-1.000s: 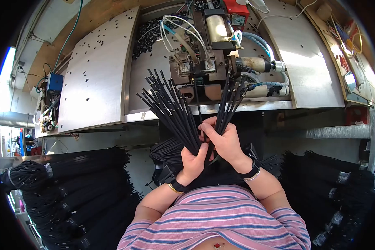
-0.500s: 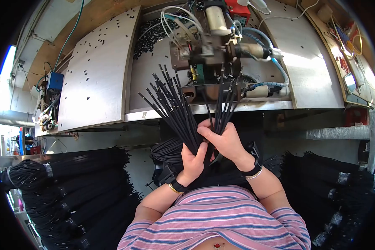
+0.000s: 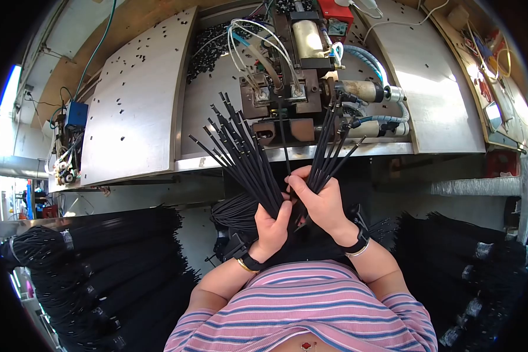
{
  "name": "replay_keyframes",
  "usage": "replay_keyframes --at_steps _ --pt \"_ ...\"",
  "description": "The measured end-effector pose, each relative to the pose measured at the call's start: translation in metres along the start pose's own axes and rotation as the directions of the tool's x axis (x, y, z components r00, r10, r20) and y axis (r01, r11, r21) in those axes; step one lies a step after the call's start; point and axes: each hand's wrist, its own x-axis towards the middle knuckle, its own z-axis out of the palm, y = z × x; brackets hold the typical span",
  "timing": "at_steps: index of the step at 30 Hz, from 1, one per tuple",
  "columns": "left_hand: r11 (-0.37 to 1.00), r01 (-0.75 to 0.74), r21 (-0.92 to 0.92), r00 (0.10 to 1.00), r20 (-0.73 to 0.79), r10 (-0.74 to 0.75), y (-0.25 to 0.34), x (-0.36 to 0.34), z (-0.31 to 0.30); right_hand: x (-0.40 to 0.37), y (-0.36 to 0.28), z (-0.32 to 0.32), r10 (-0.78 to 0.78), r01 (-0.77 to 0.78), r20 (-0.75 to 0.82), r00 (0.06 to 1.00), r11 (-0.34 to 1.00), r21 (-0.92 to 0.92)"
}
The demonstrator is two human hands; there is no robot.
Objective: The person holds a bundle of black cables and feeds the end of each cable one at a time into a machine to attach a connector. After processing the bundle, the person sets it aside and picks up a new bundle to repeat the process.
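Observation:
My left hand (image 3: 271, 227) is closed round a thick bundle of black cords (image 3: 243, 155), whose tipped ends fan up and to the left. My right hand (image 3: 321, 206) grips a smaller bunch of black cords (image 3: 324, 149), leaning up and to the right. Between the two bunches, a single black cord (image 3: 285, 141) runs from the right fingertips up to the machine (image 3: 283, 109). Its upper end is at the machine's middle, where I cannot make out how it sits. The hands are close together, and the lower parts of the cords are hidden behind them.
The metal bench edge (image 3: 217, 162) lies just beyond my hands. Small black pieces (image 3: 208, 53) are scattered at the back left of the machine. Large piles of black cords hang at the left (image 3: 117, 258) and right (image 3: 452, 258). A blue box (image 3: 76, 115) stands far left.
The machine's head, blurred before, now looks sharp and sits differently. My right hand has shifted slightly right, its bunch leaning further right. The single cord now stands apart, reaching the machine.

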Motion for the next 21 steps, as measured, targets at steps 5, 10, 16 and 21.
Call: replay_keyframes --at_steps 5,10,16,21 --pt "0.997 0.044 -0.057 0.999 0.030 -0.043 -0.0038 -0.0002 -0.0028 0.0007 0.0015 -0.0029 0.031 -0.032 0.041 0.999 0.999 0.018" --pt "0.996 0.060 -0.061 0.997 0.057 -0.057 -0.0036 -0.0008 -0.0021 0.0003 -0.0007 -0.0036 0.059 -0.060 0.048 0.997 0.998 0.019" --pt "0.993 0.093 -0.078 0.995 0.041 -0.090 -0.0012 0.0002 -0.0029 0.0027 0.0003 -0.0025 0.072 -0.074 0.054 0.996 0.997 0.029" --pt "0.995 0.095 -0.038 0.995 0.036 -0.093 -0.0006 0.0012 -0.0019 0.0047 -0.0017 -0.0015 0.100 -0.104 0.070 0.993 0.993 0.051"
